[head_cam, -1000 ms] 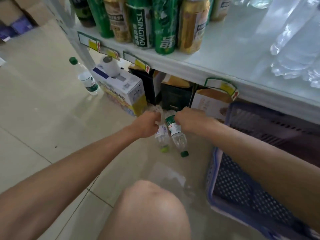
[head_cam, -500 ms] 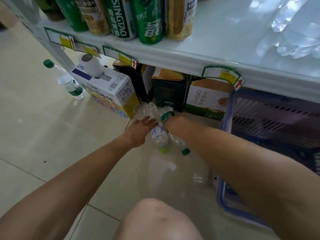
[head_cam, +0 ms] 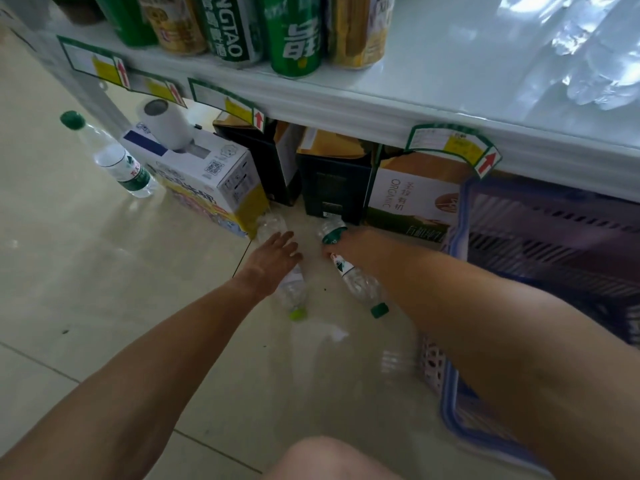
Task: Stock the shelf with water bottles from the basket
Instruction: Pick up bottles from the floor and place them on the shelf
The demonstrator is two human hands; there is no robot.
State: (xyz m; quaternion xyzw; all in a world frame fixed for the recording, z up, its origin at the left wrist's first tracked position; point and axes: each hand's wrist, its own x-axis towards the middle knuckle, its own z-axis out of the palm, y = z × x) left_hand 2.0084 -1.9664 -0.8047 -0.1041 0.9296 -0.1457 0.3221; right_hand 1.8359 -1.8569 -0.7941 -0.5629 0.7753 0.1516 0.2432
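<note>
- The left grip [head_cam: 273, 258] is wide, with straight fingers resting flat on the pale-capped bottle [head_cam: 294, 296], which lies on the floor [head_cam: 104, 271].
- The right grip [head_cam: 349, 245] curls round the dark-capped bottle [head_cam: 360, 284], which lies just right of the left grip.
- The basket [head_cam: 554, 237] stands right of the right grip.
- The shelf [head_cam: 433, 81] is above both grips.

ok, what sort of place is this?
Probably a small grocery or convenience store: price tags clipped along the edge of the shelf, rows of beer cans standing on it, and a plastic shopping basket on the tiled floor.
</note>
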